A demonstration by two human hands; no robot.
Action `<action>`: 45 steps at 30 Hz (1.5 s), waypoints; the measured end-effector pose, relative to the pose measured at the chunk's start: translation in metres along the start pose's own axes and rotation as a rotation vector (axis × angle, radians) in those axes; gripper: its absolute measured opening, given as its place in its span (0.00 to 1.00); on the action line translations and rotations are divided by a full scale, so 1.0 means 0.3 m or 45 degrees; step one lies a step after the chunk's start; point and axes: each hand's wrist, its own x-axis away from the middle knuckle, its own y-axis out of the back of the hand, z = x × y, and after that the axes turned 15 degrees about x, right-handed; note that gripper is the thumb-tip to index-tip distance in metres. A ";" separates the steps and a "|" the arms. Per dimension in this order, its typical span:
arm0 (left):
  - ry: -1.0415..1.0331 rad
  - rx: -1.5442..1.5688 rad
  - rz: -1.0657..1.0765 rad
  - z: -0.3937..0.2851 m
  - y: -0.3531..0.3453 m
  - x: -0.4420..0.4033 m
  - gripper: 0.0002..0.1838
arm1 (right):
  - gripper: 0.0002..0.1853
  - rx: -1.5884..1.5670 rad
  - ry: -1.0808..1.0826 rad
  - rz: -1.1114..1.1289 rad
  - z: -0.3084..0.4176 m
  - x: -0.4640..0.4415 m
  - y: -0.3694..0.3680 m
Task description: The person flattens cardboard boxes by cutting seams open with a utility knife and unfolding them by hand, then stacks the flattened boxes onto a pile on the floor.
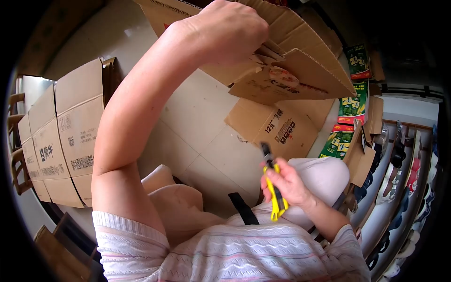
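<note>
wavy-knit sweater [253,256], creased cardboard [305,77] — right grip [287,184] wraps a yellow cutter [276,195].

Matt cardboard box [300,68], smooth plastic cutter [277,197], glossy tile floor [188,115]

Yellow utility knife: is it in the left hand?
No, the yellow utility knife is in the right hand, while the left hand is up at the cardboard box.

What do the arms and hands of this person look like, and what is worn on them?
The left hand and right hand are bare; no glove or watch shows. The knitted sleeves are short and pale, with a wavy texture and faint pinkish stripes; the left cuff is ribbed.
</note>
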 end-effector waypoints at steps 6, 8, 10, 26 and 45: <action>-0.040 0.027 0.096 0.009 0.024 -0.013 0.09 | 0.06 0.880 0.638 -0.691 0.237 -0.134 0.012; -0.072 0.052 0.137 0.013 0.033 -0.007 0.10 | 0.07 0.905 0.653 -0.758 0.252 -0.196 0.022; -0.117 0.031 0.143 0.013 0.035 -0.007 0.10 | 0.09 0.974 0.626 -0.837 0.263 -0.260 0.033; -0.116 0.087 0.073 0.011 0.050 -0.012 0.10 | 0.08 1.123 0.604 -0.907 0.317 -0.451 0.112; -0.045 0.163 0.028 -0.019 0.020 -0.033 0.10 | 0.09 1.387 0.636 -1.006 0.232 -0.602 0.177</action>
